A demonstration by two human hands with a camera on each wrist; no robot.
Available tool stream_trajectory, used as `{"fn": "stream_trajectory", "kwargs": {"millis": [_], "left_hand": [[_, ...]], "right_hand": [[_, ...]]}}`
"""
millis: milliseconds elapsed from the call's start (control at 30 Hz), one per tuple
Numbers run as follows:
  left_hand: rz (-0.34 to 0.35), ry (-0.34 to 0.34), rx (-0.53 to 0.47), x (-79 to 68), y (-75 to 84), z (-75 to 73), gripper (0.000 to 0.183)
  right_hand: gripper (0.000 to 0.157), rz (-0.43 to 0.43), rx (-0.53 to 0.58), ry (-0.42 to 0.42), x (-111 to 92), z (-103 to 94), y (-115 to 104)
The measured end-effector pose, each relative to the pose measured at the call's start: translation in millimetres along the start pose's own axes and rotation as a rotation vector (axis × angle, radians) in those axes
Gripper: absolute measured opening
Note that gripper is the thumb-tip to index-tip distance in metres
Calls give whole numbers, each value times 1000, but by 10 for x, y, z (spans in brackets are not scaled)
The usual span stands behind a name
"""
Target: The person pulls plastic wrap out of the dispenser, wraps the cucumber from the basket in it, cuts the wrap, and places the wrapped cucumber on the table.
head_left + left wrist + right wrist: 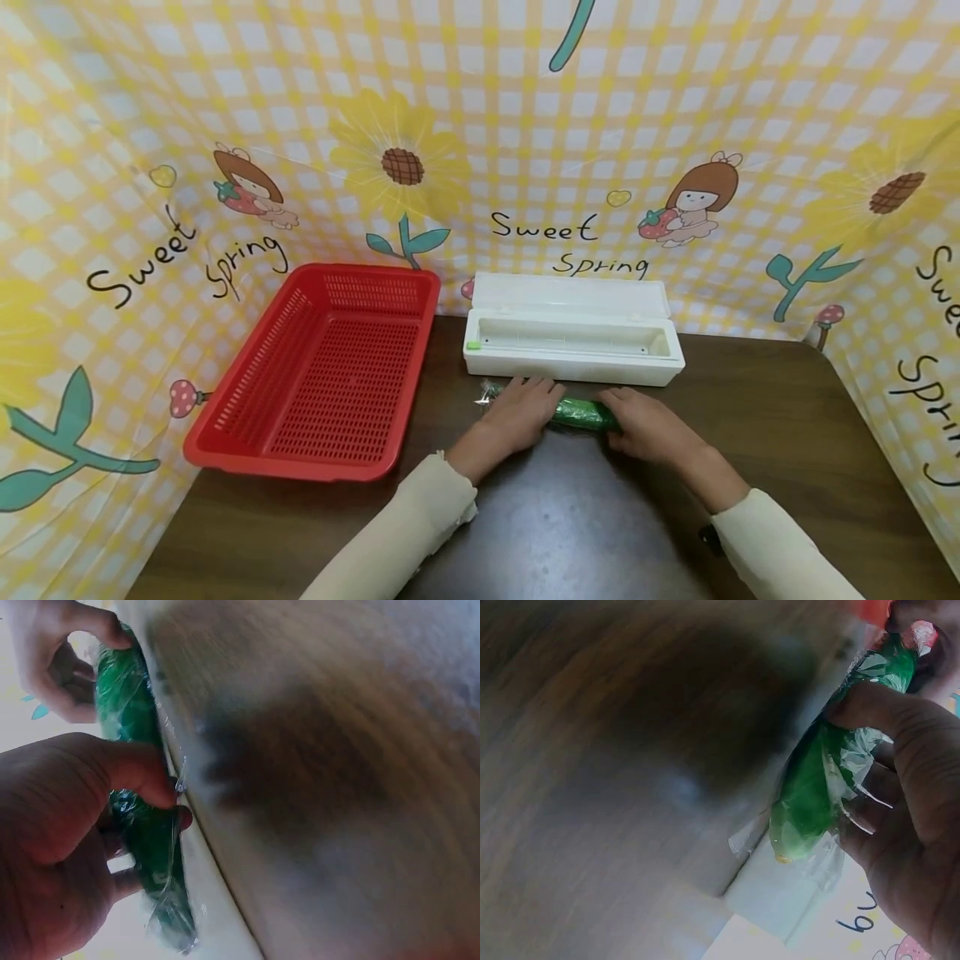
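A green cucumber [583, 414] wrapped in clear plastic film lies crosswise in front of the white box. My left hand [522, 410] grips its left part, thumb on the near side and fingers behind, as the left wrist view shows. Toward the other end, my right hand [647, 425] holds it with the thumb [866, 709] across the near side. Loose film [829, 862] sticks out past the cucumber's tip in the right wrist view. More crumpled film [487, 393] shows beyond my left hand. The palms cover much of the cucumber in the head view.
Behind the hands stands a long white box [573, 367] with its lid [570, 296] raised and a small green piece at its left end. A red slotted plastic basket [405, 400] sits at the left on the dark wooden table [570, 533]. Patterned yellow checked cloth [525, 125] hangs around.
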State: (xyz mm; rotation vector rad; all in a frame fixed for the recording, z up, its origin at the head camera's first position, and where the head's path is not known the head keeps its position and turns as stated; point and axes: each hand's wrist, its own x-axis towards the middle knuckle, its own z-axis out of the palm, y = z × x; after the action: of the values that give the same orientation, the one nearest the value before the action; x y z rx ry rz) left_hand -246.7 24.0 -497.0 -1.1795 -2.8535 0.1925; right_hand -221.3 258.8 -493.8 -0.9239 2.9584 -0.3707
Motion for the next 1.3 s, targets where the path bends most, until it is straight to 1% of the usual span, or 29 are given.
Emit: {"fn": "stream_trajectory", "kwargs": {"millis": [67, 200, 300, 400, 467, 533, 600, 733, 833, 900, 967, 1067, 1100, 1167, 1233, 1300], "left_hand": [[-7, 24, 24, -22, 1, -22, 35], [-17, 68, 91, -69, 21, -110, 35], [6, 87, 108, -109, 47, -206, 39], [39, 81, 11, -142, 78, -307, 53], [53, 80, -65, -152, 91, -360, 60], [66, 78, -116, -156, 97, -400, 64], [86, 81, -90, -155, 94, -429, 57], [145, 80, 27, -149, 67, -457, 46], [167, 94, 81, -133, 40, -480, 37], [165, 108, 80, -129, 13, -508, 32], [156, 123, 69, -136, -17, -547, 30], [133, 155, 51, -165, -71, -607, 31], [125, 164, 48, -178, -89, -625, 32], [110, 181, 45, -194, -118, -652, 29], [97, 189, 47, -206, -143, -673, 28], [87, 186, 42, -208, -163, -686, 28]], "right_hand": [[51, 21, 57, -30, 10, -27, -19], [49, 64, 214, -77, 31, -136, -82], [48, 67, 296, -89, 34, -216, -107], [48, 63, 331, -103, 25, -276, -103], [48, 66, 359, -115, 18, -312, -99], [47, 71, 388, -124, 11, -341, -96], [47, 81, 415, -133, 6, -359, -99], [47, 75, 461, -153, 1, -380, -104], [49, 106, 545, -161, -26, -418, -80], [48, 139, 614, -132, -47, -454, -38], [50, 197, 709, -89, -83, -491, 13], [53, 259, 832, -34, -128, -521, 92], [54, 275, 867, -29, -144, -520, 111], [54, 310, 968, -52, -181, -511, 133], [52, 322, 1062, -72, -206, -487, 126], [51, 336, 1098, -60, -234, -461, 94]]}}
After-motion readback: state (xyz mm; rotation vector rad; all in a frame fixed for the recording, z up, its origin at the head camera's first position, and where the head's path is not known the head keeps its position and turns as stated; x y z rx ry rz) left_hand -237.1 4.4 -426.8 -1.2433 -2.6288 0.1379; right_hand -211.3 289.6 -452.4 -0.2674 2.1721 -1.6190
